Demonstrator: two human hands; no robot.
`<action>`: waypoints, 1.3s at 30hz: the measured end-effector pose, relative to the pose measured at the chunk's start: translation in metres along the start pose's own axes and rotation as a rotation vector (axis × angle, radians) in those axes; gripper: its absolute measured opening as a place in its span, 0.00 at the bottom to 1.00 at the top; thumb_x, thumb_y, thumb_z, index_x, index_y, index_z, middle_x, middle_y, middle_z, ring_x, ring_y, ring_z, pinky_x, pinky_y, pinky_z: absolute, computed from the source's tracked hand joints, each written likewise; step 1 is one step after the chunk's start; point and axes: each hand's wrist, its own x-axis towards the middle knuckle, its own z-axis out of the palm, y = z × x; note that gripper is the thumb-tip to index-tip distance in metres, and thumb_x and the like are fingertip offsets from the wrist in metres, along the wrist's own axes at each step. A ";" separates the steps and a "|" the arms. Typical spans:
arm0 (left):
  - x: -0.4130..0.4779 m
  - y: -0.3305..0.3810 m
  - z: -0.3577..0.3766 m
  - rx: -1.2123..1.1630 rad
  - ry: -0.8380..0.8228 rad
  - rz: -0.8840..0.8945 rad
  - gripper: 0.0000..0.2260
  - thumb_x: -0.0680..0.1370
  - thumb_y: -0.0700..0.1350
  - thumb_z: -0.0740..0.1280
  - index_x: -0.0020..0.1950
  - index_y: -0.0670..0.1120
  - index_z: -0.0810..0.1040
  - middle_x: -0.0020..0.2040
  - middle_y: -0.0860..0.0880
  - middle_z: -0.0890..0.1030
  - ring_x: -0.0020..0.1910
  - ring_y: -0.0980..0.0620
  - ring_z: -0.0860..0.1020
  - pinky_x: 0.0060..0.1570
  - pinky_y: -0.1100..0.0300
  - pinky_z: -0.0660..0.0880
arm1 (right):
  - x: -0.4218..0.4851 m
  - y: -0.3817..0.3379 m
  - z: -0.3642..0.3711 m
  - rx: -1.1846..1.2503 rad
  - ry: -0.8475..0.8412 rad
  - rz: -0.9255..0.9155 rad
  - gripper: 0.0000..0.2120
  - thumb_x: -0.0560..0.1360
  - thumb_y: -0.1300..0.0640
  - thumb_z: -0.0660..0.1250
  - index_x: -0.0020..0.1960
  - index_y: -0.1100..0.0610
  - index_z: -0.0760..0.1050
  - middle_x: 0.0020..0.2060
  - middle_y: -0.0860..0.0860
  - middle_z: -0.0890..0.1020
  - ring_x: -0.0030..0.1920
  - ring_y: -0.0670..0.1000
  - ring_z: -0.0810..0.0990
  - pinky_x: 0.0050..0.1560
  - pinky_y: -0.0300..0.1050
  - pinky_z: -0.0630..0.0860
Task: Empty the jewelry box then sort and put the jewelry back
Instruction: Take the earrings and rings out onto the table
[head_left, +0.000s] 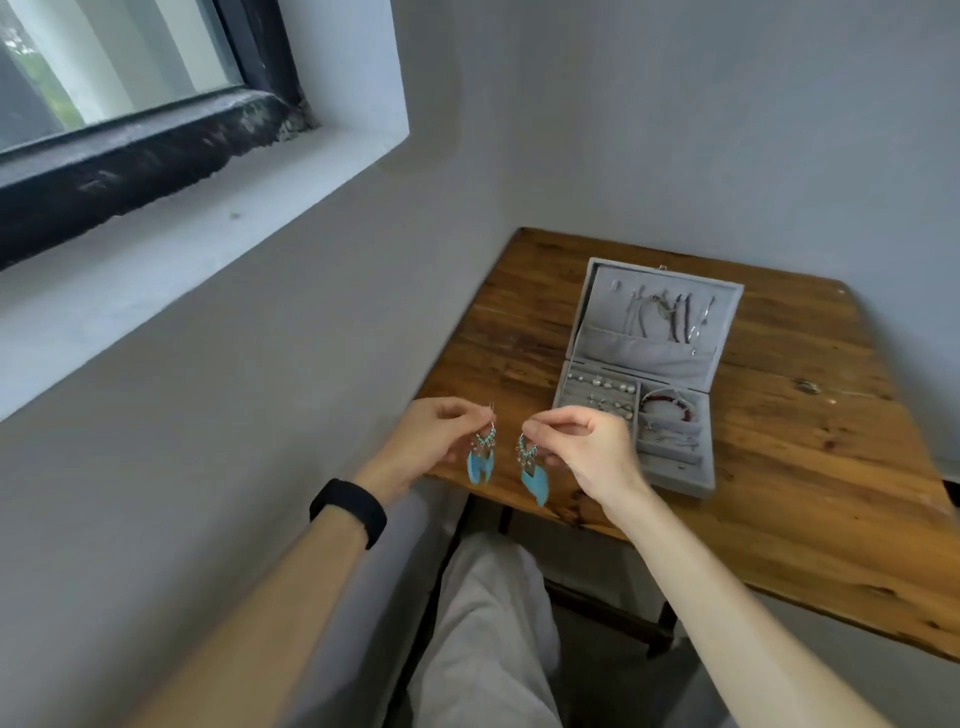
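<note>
Left hand (431, 439) pinches left earring (482, 460) in its grip, right hand (597, 452) the right earring (532, 473): turquoise feathers, beaded hoops.

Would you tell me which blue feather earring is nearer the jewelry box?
The earring pinched by the right hand; the other earring, in the left hand, hangs farther from the jewelry box.

Our jewelry box (639, 348) sits on the table (805, 493) toward its left edge; our earrings (483, 452) hang at its near left corner.
</note>
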 end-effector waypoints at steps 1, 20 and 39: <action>-0.001 -0.003 -0.004 0.040 -0.004 0.006 0.08 0.79 0.53 0.70 0.53 0.50 0.85 0.47 0.54 0.86 0.45 0.59 0.82 0.42 0.65 0.78 | -0.001 0.002 0.007 -0.021 -0.018 0.005 0.05 0.71 0.54 0.78 0.46 0.51 0.85 0.40 0.47 0.87 0.44 0.48 0.86 0.42 0.43 0.82; 0.028 -0.037 -0.017 0.427 -0.099 0.020 0.07 0.80 0.49 0.68 0.53 0.51 0.84 0.45 0.57 0.83 0.39 0.62 0.77 0.31 0.72 0.70 | 0.022 0.026 0.047 -0.400 -0.045 0.020 0.02 0.72 0.46 0.76 0.43 0.42 0.84 0.40 0.40 0.85 0.43 0.43 0.83 0.50 0.50 0.83; 0.034 -0.024 -0.032 0.324 -0.195 0.056 0.05 0.79 0.46 0.69 0.50 0.48 0.84 0.46 0.53 0.85 0.44 0.59 0.81 0.38 0.68 0.75 | 0.017 0.009 0.024 -0.404 -0.040 -0.023 0.03 0.73 0.46 0.74 0.44 0.44 0.83 0.41 0.41 0.84 0.45 0.41 0.81 0.44 0.40 0.74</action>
